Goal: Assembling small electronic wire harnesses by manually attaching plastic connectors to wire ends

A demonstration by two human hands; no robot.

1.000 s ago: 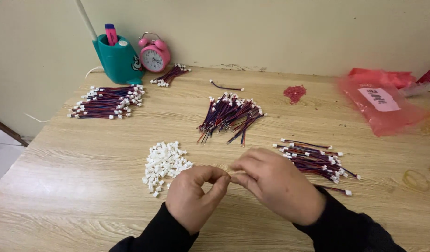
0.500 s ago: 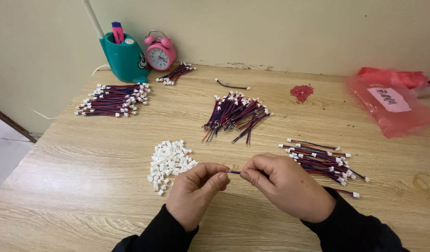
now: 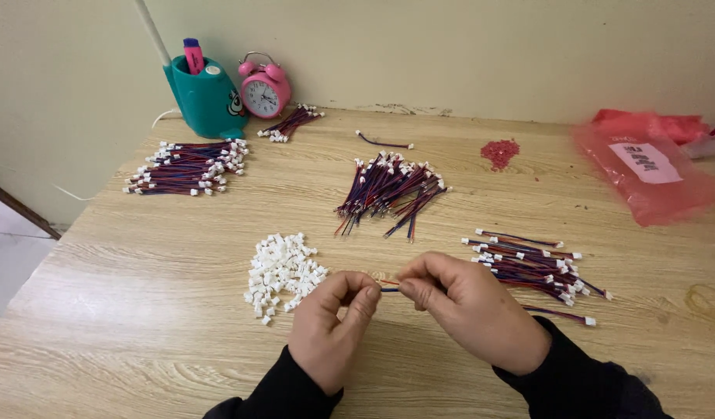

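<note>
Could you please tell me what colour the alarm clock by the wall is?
The alarm clock is pink with a white face, seen in the head view.

Between the pinching fingertips of the left hand (image 3: 332, 330) and right hand (image 3: 467, 309), only a short stretch of thin wire (image 3: 389, 289) shows; its ends are hidden inside both grips. Whether a white connector sits under the left fingers cannot be told. Both forearms run off the bottom edge. Far right of the grip, the red bag (image 3: 652, 171) is cut by the frame.
</note>
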